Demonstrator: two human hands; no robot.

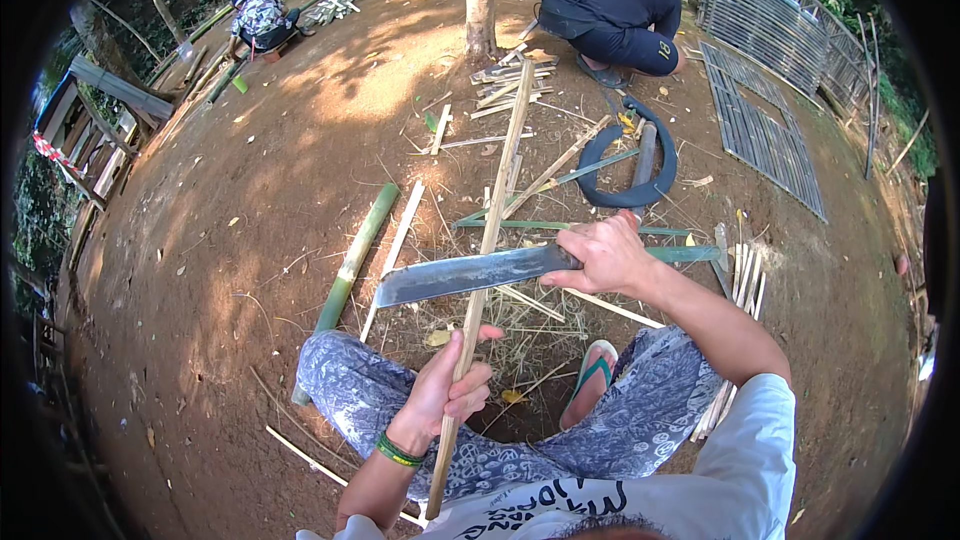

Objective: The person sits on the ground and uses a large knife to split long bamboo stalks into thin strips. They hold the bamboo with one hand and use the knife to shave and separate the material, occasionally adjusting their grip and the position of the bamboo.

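Note:
My left hand [447, 392], with a green-and-yellow band at its wrist, is wrapped round the lower part of a long pale bamboo strip [507, 160]. The strip slants upright, its lower end near my shirt and its far end pointing away from me. In my right hand [608, 258] is the handle of a machete [450, 277]. Its broad dark blade points left and crosses the strip above my left hand; whether it touches the strip I cannot tell. Thin shavings [530, 340] lie on the ground beneath, between my bent legs.
A green bamboo pole [362, 240] lies left of my knee. Ahead are a coiled dark band [590, 165] with a sheath-like piece and scattered bamboo strips [515, 85]. One person [615, 15] crouches beyond by a tree trunk [480, 5]; another [262, 25] sits far left. Bamboo panels [765, 125] stand right.

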